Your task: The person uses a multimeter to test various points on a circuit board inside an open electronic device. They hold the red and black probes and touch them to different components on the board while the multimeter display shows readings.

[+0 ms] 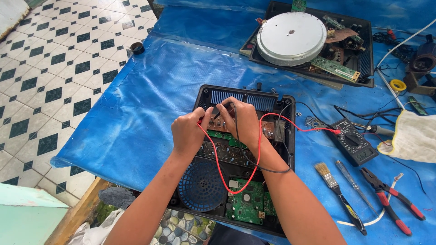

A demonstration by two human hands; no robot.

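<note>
An opened black appliance base (287,136) lies on a blue tarp, showing green circuit boards (247,202) and a dark blue round fan (202,186). My left hand (188,134) pinches a red test probe over the upper board. My right hand (243,120) holds a black probe just beside it, fingertips nearly touching the left hand. A red lead (229,183) and a black lead (272,170) loop across the base to a dark multimeter (354,143) on the right.
A second opened unit with a round silver plate (290,36) lies at the back. A paintbrush (336,190), a screwdriver (356,186), red-handled pliers (393,199) and a white cloth (415,136) lie to the right. The tiled floor (54,72) is to the left.
</note>
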